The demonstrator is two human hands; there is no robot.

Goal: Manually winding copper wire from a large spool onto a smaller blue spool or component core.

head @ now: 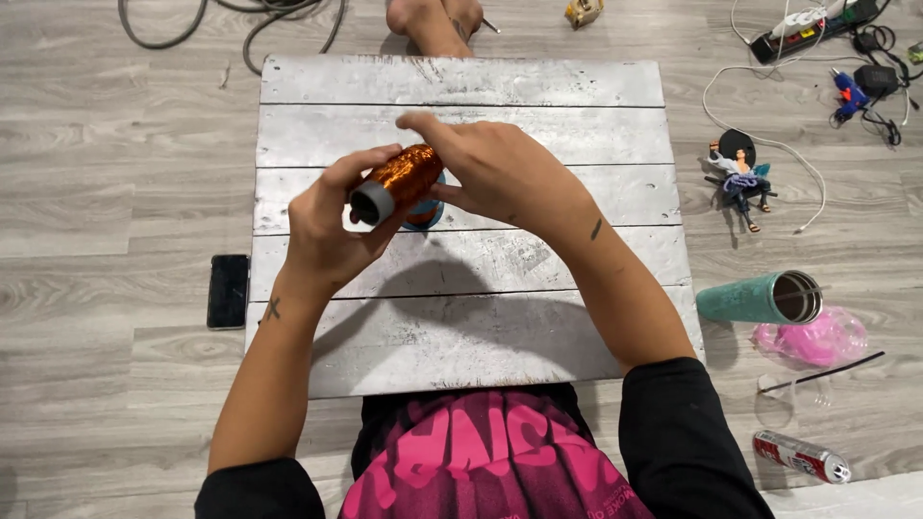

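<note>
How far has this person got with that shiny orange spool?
Early, it seems. Done: the orange spool is up off the white board. In hand: the left hand has a grip on its grey end and the right hand pinches near its far end, over a small blue thing. Left: no loose thread shows, and the spool looks full.
</note>
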